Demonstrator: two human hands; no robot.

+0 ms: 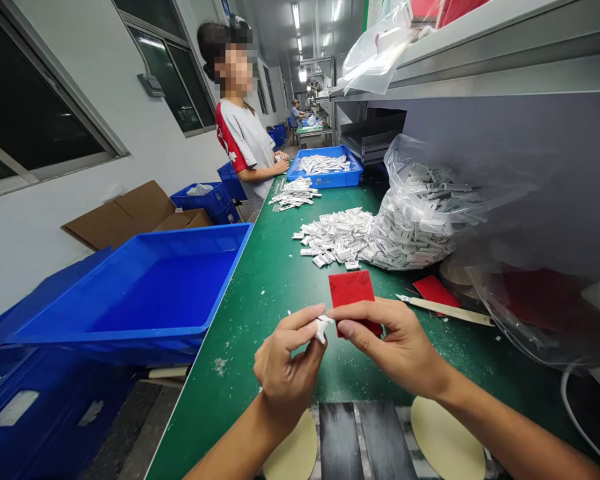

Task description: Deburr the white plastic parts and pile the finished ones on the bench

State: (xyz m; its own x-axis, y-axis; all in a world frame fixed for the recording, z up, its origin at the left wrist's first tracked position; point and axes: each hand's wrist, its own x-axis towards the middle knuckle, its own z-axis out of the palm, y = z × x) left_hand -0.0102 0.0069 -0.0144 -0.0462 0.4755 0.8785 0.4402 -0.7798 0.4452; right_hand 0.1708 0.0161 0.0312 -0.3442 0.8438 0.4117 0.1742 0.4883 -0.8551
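Observation:
My left hand [293,360] is closed in a pinch on a small white plastic piece [323,328], held above the green worktable. My right hand [393,343] meets it from the other side, with index fingertip and thumb close to the piece's end. Behind those two fingers stands a red sandpaper-like square [351,288] with dark specks, which appears gripped in my right hand; the fingers behind it are hidden. Past my hands lies a heap of similar white pieces [337,233], spilling from a clear plastic bag [405,160].
A craft knife [450,310] and another red sheet [436,293] lie at right. An overhead shelf [480,67] hangs there. A large blue bin [125,337] borders the table's left edge. Farther off, a person [250,140] stands beside a blue tray [330,180] of white pieces.

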